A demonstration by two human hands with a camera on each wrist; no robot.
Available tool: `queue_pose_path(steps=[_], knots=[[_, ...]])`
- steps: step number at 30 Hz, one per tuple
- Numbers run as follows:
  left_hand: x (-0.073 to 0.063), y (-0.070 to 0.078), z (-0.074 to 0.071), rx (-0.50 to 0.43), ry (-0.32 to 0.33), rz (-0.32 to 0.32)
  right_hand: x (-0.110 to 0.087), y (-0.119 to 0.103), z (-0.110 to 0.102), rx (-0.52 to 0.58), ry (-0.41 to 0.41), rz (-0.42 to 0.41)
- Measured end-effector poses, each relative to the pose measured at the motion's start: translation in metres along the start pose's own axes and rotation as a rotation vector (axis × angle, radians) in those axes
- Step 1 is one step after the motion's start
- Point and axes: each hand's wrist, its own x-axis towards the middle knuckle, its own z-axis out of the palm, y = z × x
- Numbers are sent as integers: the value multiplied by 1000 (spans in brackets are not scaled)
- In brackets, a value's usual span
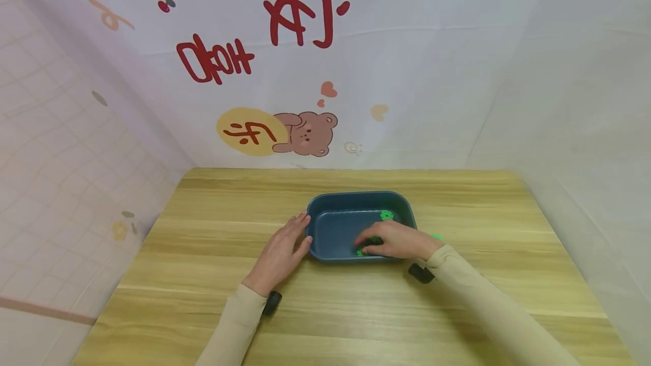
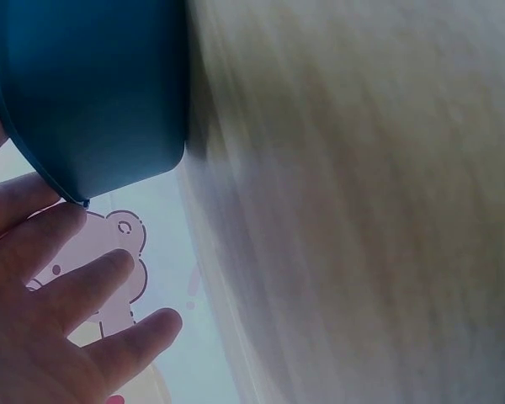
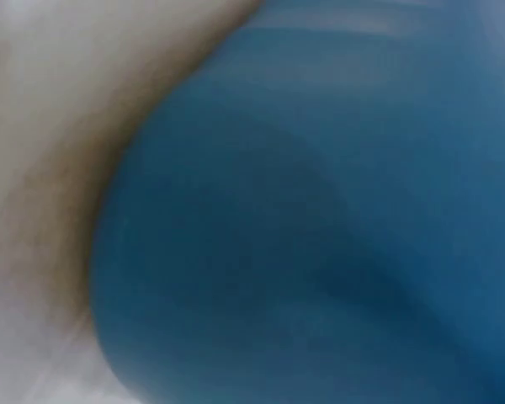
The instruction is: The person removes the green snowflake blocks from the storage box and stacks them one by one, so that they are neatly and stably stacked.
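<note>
Left hand (image 1: 277,250) lays its loosely straight fingers against the left end of a dark blue rectangular basin (image 1: 330,236), set on the wood-grain worktop (image 1: 203,275) in the head view; the right hand (image 1: 394,239) is inside the basin, fingers bent over small green pieces (image 1: 374,239), and whether it pinches any I cannot tell. Another green flower-shaped piece (image 1: 387,215) lies toward the basin's far right corner, and a green bit (image 1: 436,237) shows past the right wrist, outside the rim. From the left wrist, the fingers are spread, touching the rim, with a printed bear (image 2: 122,252) behind. At the right wrist, blurred blue basin wall fills most of the view beside the worktop.
</note>
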Motion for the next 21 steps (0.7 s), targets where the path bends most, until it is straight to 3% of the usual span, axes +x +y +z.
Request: queue_pose_path(steps=[8, 21], knots=[[0, -1, 0, -14, 4, 6, 2, 1, -2, -5, -42, 17], [0, -2, 1, -28, 4, -2, 8, 5, -1, -31, 29, 7]])
